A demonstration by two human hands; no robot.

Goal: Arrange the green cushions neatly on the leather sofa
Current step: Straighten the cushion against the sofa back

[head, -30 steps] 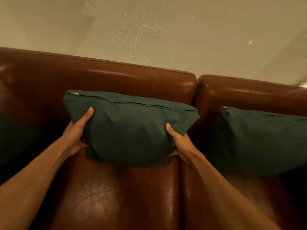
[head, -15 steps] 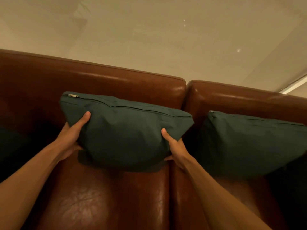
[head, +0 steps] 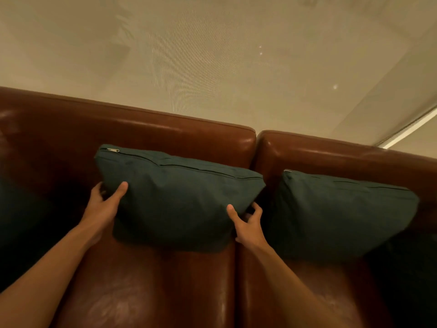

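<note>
Two bare forearms reach in from the lower edge, both cut off by the frame before the elbow. Below them is the shiny brown seat of a leather sofa (head: 165,292).

The left hand (head: 104,209) grips the left edge of a dark green cushion (head: 179,204): the thumb lies on the front and the fingers (head: 97,188) wrap behind, mostly hidden. The right hand (head: 248,226) pinches the lower right corner, thumb on the front and fingers (head: 256,208) curled round the edge.

The cushion stands on the left seat and leans against the backrest, zip (head: 113,150) along the top, with its right corner reaching across the gap between the two seats. A second cushion (head: 335,216) leans on the right seat, just beside the first and untouched.

A dark shape (head: 19,209) at far left is too dim to make out, though it may be another cushion. Behind the sofa rises a pale wall (head: 212,55).

Compared with half a second ago, the cushion sits in much the same place. The right fingers, then hidden behind it, now show at the corner.
</note>
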